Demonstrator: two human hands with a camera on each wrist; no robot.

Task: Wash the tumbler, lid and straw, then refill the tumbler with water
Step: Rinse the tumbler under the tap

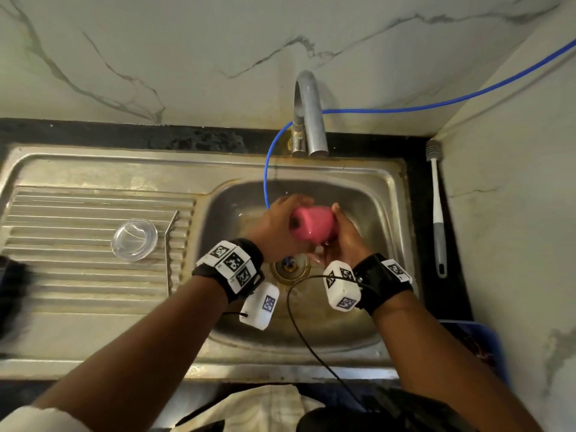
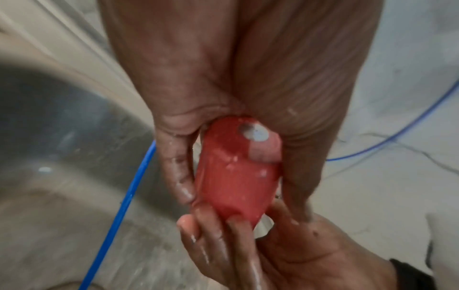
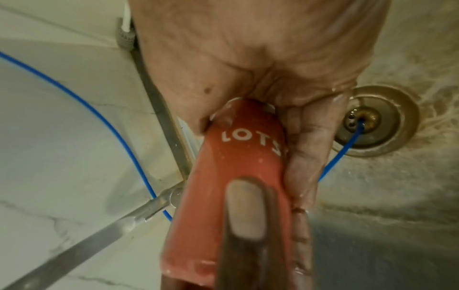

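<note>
Nearest the body, a pale cloth (image 1: pixel 265 406) lies below the front edge of the steel sink (image 1: pixel 311 338). Inside the basin, the drain (image 1: pixel 290 269) sits under the wrists, with a thin blue tube (image 1: pixel 266 169) running down into it; the right wrist view shows the basin floor wet around that drain.

Above the drain, both hands hold the pink tumbler (image 1: pixel 313 225) in the air over the basin. It lies tilted, its long axis running roughly left to right: the closed base faces the left hand (image 1: pixel 277 226) and toward the camera, and the mouth end sits in the right hand (image 1: pixel 346 241). What is inside the tumbler cannot be seen. The left hand's fingers (image 2: pixel 178 176) and thumb curl round the base end. The right hand's fingers (image 3: pixel 303 162) wrap the body beside the white letters "LOTS", gripping it too. Both hands look wet.

To the left, on the ribbed drainboard (image 1: pixel 62 213), the clear lid (image 1: pixel 134 240) lies flat, and the metal straw (image 1: pixel 170 244) lies just beside it, pointing away from the body.

Further off, a bottle brush (image 1: pixel 438 210) lies on the dark counter (image 1: pixel 419 213) right of the sink. The grey tap (image 1: pixel 310 116) rises at the back, against the marble wall.
</note>
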